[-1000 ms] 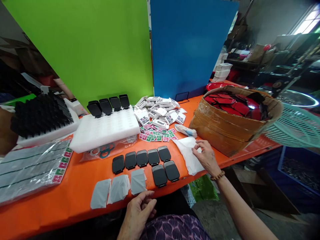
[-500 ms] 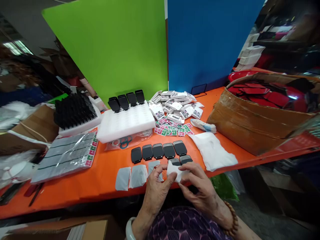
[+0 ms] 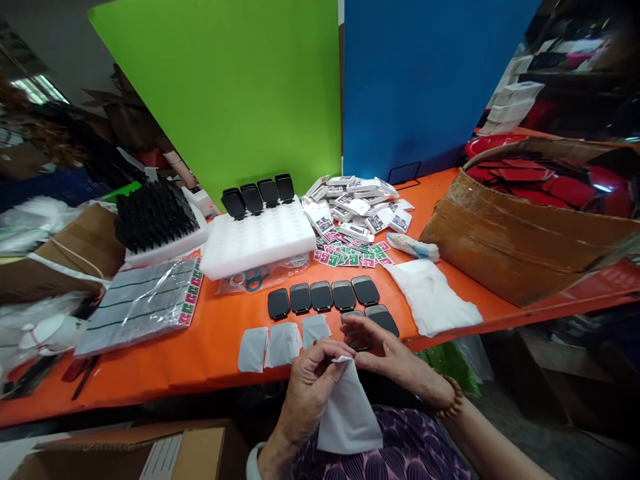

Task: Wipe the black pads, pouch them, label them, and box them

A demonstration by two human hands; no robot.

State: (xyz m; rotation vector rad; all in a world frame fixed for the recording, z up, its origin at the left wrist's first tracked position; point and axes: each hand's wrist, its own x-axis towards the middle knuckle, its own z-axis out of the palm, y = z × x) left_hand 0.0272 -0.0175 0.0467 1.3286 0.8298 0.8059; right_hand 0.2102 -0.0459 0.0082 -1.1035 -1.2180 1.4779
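My left hand (image 3: 313, 377) is closed in a pinch on the top edge of a thin white pouch (image 3: 350, 417). The pouch hangs down flat over my lap. My right hand (image 3: 395, 360) is beside it with fingers stretched and apart, the thumb near the pouch's top edge. Its fingertips are over the near row of flat black rounded plates (image 3: 381, 320), hiding part of one. Several more black plates (image 3: 321, 296) lie in a row just behind. Left of them, three white-wrapped flat pieces (image 3: 283, 345) lie along the table's front edge.
A white foam block (image 3: 257, 240) carries upright black pieces. Behind the plates are small white boxes (image 3: 357, 200) and red and green cards (image 3: 350, 253). White pouches (image 3: 435, 297) and a cardboard box of red items (image 3: 525, 240) stand right; a plastic-wrapped pack (image 3: 143, 303) lies left.
The crumpled white pouch between both hands now hangs down open in length from my left hand. My right hand has let go and spread its fingers toward the near black plates.
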